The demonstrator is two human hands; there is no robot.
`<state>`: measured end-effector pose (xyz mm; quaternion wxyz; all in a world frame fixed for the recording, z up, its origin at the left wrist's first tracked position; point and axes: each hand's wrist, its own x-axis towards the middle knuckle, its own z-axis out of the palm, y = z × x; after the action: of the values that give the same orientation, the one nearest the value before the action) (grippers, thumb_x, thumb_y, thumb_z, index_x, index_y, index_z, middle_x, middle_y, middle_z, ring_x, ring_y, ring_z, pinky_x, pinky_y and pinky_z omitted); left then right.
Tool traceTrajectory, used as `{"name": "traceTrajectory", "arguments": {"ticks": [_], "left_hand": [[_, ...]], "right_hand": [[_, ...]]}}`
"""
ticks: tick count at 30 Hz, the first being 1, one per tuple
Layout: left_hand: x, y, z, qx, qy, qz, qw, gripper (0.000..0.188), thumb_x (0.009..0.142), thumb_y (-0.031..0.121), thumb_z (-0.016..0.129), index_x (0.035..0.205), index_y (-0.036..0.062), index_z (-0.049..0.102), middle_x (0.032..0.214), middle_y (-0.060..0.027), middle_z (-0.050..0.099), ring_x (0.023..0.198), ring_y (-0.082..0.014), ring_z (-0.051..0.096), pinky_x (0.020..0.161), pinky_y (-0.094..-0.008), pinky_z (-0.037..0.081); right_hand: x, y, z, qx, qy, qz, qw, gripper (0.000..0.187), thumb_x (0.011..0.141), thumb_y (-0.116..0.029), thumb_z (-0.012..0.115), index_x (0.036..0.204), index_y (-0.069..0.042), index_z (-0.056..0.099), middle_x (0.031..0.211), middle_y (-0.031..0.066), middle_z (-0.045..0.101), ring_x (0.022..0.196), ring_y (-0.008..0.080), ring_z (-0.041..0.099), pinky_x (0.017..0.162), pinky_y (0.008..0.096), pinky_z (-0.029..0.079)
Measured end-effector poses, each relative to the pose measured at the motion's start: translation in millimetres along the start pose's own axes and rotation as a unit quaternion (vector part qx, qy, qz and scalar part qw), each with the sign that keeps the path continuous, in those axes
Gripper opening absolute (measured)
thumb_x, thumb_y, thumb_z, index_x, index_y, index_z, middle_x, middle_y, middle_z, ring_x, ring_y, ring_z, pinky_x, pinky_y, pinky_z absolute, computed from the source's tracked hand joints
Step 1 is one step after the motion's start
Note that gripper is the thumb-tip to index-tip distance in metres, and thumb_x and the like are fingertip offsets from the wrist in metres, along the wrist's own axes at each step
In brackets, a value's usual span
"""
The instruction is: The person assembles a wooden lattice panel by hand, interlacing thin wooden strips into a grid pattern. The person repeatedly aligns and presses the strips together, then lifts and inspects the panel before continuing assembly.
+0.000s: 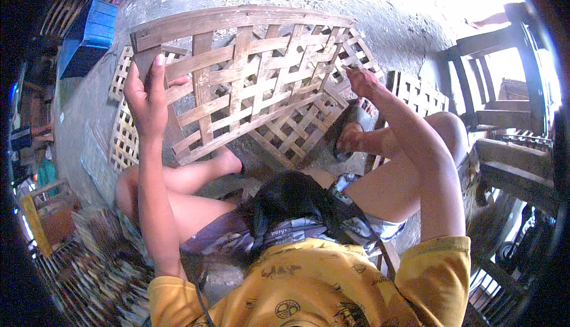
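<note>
A wooden lattice panel (240, 71), made of flat slats woven over and under each other inside a frame, is held up tilted before me. My left hand (148, 98) grips its left end piece, thumb on the near face and fingertips showing through the gap beside it. Close to the panel's right end is my right hand (363, 81), its fingers drawn together and pointing at the frame edge. Whether those fingertips touch the frame or pinch something small cannot be made out. A second lattice panel (291, 131) lies on the ground below, partly covered by the raised one.
More lattice panels lie at the left (126, 134) and right (420, 94). A blue crate (95, 27) stands at the far left. Dark wooden frames (502, 116) rise on the right, and stacked slats (89, 267) fill the lower left. My sandalled foot (356, 122) rests near the panels.
</note>
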<state>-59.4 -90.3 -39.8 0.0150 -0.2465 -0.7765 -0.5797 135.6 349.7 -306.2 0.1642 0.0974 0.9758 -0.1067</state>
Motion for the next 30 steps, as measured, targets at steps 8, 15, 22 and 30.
{"name": "traceTrajectory", "arguments": {"ticks": [8, 15, 22, 30], "left_hand": [[3, 4, 8, -0.025, -0.004, -0.013, 1.000, 0.032, 0.107, 0.025, 0.061, 0.127, 0.0001, 0.058, 0.104, -0.0126, 0.073, 0.073, -0.0250, 0.078, 0.065, -0.0309, 0.063], [0, 7, 1, 0.003, -0.015, 0.002, 1.000, 0.030, 0.107, 0.024, 0.060, 0.126, 0.0000, 0.058, 0.102, -0.0100, 0.073, 0.071, -0.0226, 0.076, 0.065, -0.0315, 0.063], [2, 8, 1, -0.008, -0.054, 0.045, 0.997, 0.024, 0.107, 0.018, 0.059, 0.117, -0.0029, 0.060, 0.100, -0.0104, 0.070, 0.073, -0.0184, 0.073, 0.063, -0.0323, 0.064], [0, 2, 0, -0.046, -0.039, 0.052, 0.997, 0.021, 0.107, 0.016, 0.058, 0.118, -0.0013, 0.061, 0.100, -0.0080, 0.069, 0.079, -0.0145, 0.070, 0.064, -0.0328, 0.066]], "right_hand": [[-15, -3, 13, 0.006, 0.078, -0.066, 0.995, 0.055, 0.095, -0.010, 0.054, 0.151, -0.013, 0.051, 0.108, 0.0241, 0.058, 0.099, 0.0422, 0.067, 0.078, 0.0514, 0.057], [-15, -8, 0, 0.014, 0.090, -0.070, 0.993, 0.044, 0.102, -0.017, 0.049, 0.145, -0.016, 0.055, 0.108, 0.0221, 0.058, 0.092, 0.0406, 0.068, 0.078, 0.0516, 0.056], [1, 28, 3, -0.174, 0.052, -0.024, 0.983, 0.034, 0.105, -0.021, 0.048, 0.130, -0.025, 0.070, 0.110, 0.0161, 0.065, 0.089, 0.0334, 0.070, 0.076, 0.0503, 0.056], [-1, 12, -25, -0.133, 0.004, -0.046, 0.990, 0.033, 0.100, -0.018, 0.052, 0.126, -0.022, 0.071, 0.111, 0.0175, 0.069, 0.092, 0.0340, 0.072, 0.078, 0.0501, 0.058]]}}
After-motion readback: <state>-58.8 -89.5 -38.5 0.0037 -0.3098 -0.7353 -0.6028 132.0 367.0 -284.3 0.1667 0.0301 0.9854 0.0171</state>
